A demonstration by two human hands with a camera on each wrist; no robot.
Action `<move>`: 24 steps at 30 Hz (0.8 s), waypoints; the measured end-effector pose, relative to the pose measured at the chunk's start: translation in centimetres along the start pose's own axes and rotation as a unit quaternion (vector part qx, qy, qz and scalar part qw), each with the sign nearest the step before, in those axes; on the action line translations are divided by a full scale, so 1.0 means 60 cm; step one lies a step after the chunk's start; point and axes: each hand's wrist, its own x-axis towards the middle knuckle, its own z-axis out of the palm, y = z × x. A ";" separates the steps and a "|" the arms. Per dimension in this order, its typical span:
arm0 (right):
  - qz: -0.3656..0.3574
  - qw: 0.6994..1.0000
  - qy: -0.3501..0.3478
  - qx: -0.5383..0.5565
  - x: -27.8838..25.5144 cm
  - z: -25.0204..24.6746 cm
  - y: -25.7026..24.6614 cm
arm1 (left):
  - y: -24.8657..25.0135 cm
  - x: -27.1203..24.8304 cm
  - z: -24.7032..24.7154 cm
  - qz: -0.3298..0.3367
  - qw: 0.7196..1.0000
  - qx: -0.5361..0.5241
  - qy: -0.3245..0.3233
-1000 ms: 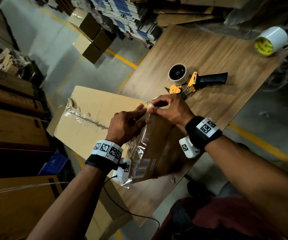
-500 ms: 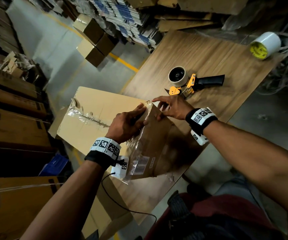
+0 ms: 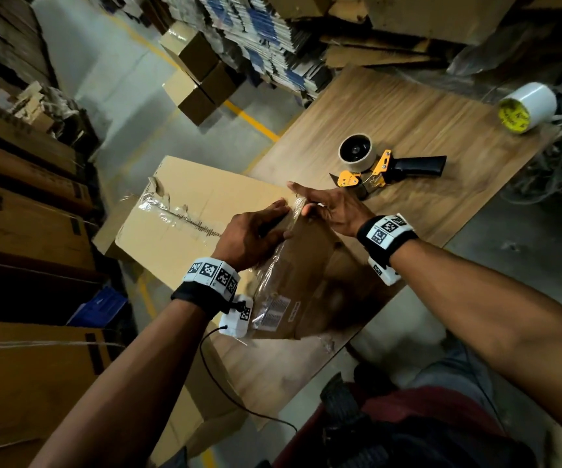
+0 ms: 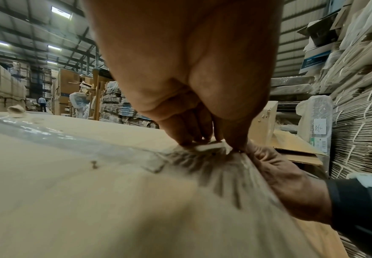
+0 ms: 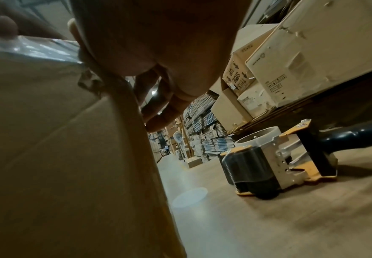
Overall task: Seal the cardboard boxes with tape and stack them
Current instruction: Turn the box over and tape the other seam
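Cartons (image 3: 19, 376) stacked along your left stand beside the cardboard box (image 3: 205, 204), which lies on the left edge of the wooden table (image 3: 424, 109) with wrinkled clear tape (image 3: 158, 211) across its top. Your left hand (image 3: 249, 236) has its fingertips (image 4: 187, 137) bunched down on the tape at the box's upper right edge, pinching it there. Your right hand (image 3: 330, 209) meets it from the other side, thumb pressed on the tape at the same edge, fingers (image 5: 158, 115) loosely extended past the box. Further right, the tape dispenser (image 3: 384, 168) lies on the table near that hand, and a white tape roll (image 3: 526, 108) sits at the far right corner
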 end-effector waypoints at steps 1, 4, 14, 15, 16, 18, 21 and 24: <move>0.001 1.000 -0.001 0.000 -0.001 -0.002 0.000 | 0.002 -0.002 0.000 -0.001 1.000 -0.002 0.002; -0.002 1.000 -0.014 -0.001 -0.005 -0.009 -0.006 | 0.005 -0.013 -0.006 -0.014 1.000 -0.015 0.011; -0.101 0.976 0.015 -0.195 -0.046 0.046 -0.078 | -0.068 -0.183 -0.025 -0.040 0.993 -0.037 0.103; -0.099 0.974 0.013 -0.204 -0.047 0.048 -0.076 | -0.075 -0.203 -0.020 -0.043 0.993 -0.032 0.103; -0.098 0.973 0.009 -0.211 -0.047 0.048 -0.074 | -0.079 -0.223 -0.014 -0.042 0.995 -0.037 0.086; -0.105 0.966 -0.008 -0.236 -0.045 0.044 -0.065 | -0.089 -0.258 -0.005 -0.025 0.999 -0.048 -0.004; -0.129 0.946 -0.032 -0.296 -0.047 0.029 -0.062 | -0.119 -0.280 0.004 0.010 0.994 0.023 -0.105; -0.141 0.934 -0.046 -0.326 -0.046 0.031 -0.101 | -0.136 -0.273 0.003 0.048 0.989 0.122 -0.074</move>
